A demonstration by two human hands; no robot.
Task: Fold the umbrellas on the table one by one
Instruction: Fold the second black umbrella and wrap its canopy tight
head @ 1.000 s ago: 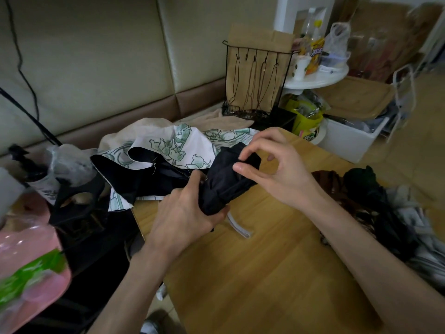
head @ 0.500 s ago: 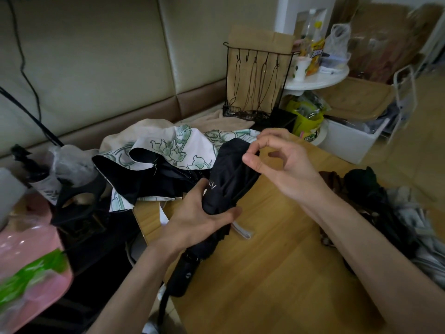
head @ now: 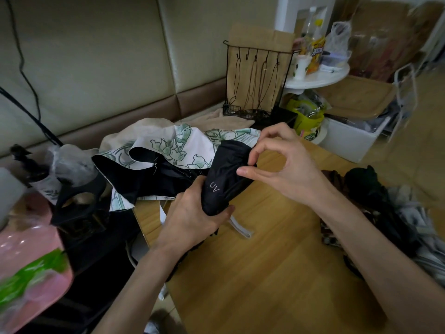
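Thumb and forefinger of the right hand [head: 286, 169] pinched the top edge of the black rolled fabric umbrella [head: 224, 179], apparently gathering pleats. The left hand [head: 190, 218] gripped its lower end, steadying it over the wooden table [head: 265, 273]. A white green-flowered canopy [head: 173, 148] crowded ten o'clock; bare board lay at five.

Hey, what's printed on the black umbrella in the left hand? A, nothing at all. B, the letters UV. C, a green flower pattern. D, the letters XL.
B: white letters UV show on the black umbrella, just above where the left hand grips it.
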